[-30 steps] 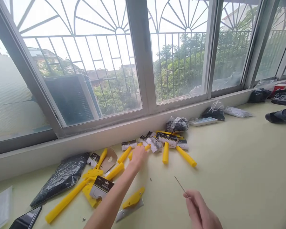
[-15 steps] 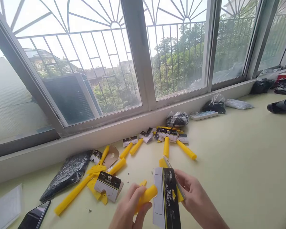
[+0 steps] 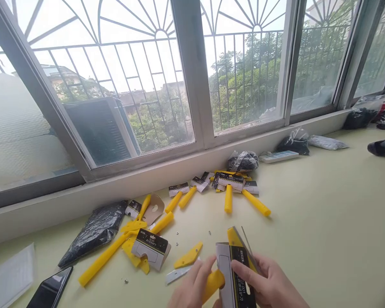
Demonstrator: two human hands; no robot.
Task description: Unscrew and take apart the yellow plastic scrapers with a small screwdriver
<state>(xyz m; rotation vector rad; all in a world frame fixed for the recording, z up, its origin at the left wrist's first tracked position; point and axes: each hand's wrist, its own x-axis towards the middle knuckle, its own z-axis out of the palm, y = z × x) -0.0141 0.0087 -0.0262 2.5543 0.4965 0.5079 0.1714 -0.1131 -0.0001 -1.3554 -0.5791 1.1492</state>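
Note:
My left hand (image 3: 192,285) is wrapped around a yellow scraper handle (image 3: 213,284), whose end meets a black-and-white cardboard packaging card (image 3: 225,267). My right hand (image 3: 269,280) grips the card with its thumb across the front, along with the yellow scraper head (image 3: 235,238) behind it. A thin metal blade (image 3: 247,244) stands up beside that head. Left of my hands, a loose yellow plate (image 3: 188,256) lies on the table, with a flat metal blade (image 3: 177,274) under my left hand's edge.
Yellow scrapers with cards (image 3: 150,246) are piled to the left. More scraper handles (image 3: 227,199) lie near the window ledge. Small metal nuts (image 3: 177,244) are scattered on the table. A phone (image 3: 51,288) and a black plastic-wrapped bag (image 3: 94,231) lie at left.
My hands have moved a little right and down. My right thumb has come over the front of the card. The loose yellow plate and flat blade now show clear of my left hand.

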